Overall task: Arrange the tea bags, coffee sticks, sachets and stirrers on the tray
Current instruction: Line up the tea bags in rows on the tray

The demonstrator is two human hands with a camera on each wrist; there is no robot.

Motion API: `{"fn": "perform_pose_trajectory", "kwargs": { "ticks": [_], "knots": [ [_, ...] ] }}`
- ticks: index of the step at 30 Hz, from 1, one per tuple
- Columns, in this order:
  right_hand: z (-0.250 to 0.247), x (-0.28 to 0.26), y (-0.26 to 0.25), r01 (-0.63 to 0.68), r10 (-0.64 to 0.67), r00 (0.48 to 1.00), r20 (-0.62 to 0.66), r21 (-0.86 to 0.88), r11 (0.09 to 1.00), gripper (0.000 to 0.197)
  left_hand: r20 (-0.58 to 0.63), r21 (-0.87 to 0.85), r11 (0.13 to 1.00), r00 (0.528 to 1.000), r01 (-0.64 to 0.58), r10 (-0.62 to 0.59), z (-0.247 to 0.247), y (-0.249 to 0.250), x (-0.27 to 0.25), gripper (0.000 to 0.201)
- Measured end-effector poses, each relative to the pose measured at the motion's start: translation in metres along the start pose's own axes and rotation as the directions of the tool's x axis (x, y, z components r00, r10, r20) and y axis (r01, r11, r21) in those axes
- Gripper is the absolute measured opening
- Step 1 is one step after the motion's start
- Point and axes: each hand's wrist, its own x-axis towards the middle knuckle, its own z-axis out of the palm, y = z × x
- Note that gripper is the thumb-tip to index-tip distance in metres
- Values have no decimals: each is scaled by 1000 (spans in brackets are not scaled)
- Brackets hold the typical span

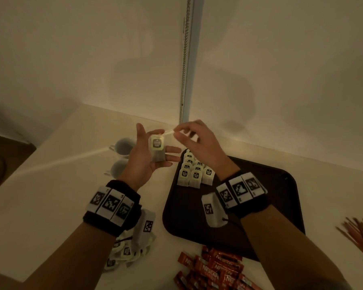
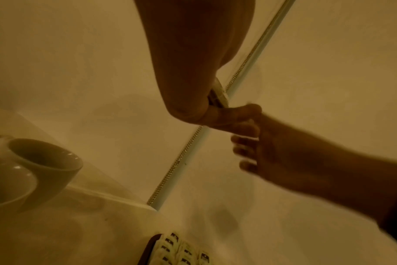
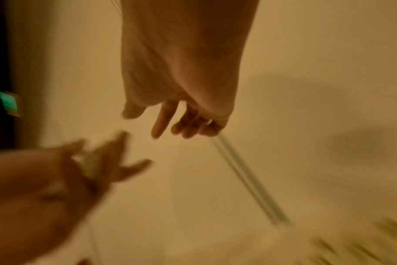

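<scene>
My left hand (image 1: 166, 150) is raised above the counter with a tea bag (image 1: 156, 146) lying on its fingers and the thumb curled over the bag's top. My right hand (image 1: 177, 130) pinches a thin pale strip at the bag's upper right corner. In the left wrist view the bag's edge (image 2: 220, 91) shows under the left thumb, and the right hand (image 2: 249, 125) meets it. The right wrist view is blurred. Below the hands is a dark tray (image 1: 270, 195) with rows of tea bags (image 1: 194, 172) at its far left corner.
Loose tea bags (image 1: 126, 250) are heaped under my left wrist. Red coffee sticks (image 1: 214, 271) lie near the counter's front and brown stirrers (image 1: 360, 235) at the right edge. Two cups (image 1: 124, 146) stand left of the tray. The wall runs close behind.
</scene>
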Motion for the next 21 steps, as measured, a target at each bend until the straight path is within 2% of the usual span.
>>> {"fn": "perform_pose_trajectory", "kwargs": {
  "ticks": [2, 4, 8, 10, 12, 19, 21],
  "knots": [
    [-4, 5, -30, 126, -119, 987, 112, -52, 991, 12, 51, 53, 998, 998, -45, 42, 10, 4, -1, 77],
    [-11, 9, -49, 205, -191, 973, 130, -101, 974, 10, 100, 85, 992, 991, -94, 85, 19, 11, -4, 70],
    [-37, 14, -83, 255, -242, 964, 109, -138, 957, 6, 134, 91, 963, 962, -253, 240, 25, 22, -9, 27],
    [-50, 17, -99, 278, -266, 959, 94, -154, 948, 8, 141, 90, 935, 934, -343, 329, 27, 24, -10, 35],
    [-60, 18, -113, 309, -294, 950, 103, -188, 932, 7, 139, 98, 919, 920, -381, 367, 30, 26, -11, 36],
    [-77, 14, -135, 358, -310, 932, 188, -345, 868, 11, 191, 90, 905, 899, -415, 393, 43, 31, -19, 20],
    [-77, 14, -138, 366, -309, 929, 202, -383, 848, 12, 208, 83, 908, 898, -411, 388, 45, 30, -20, 20]
  ]
}}
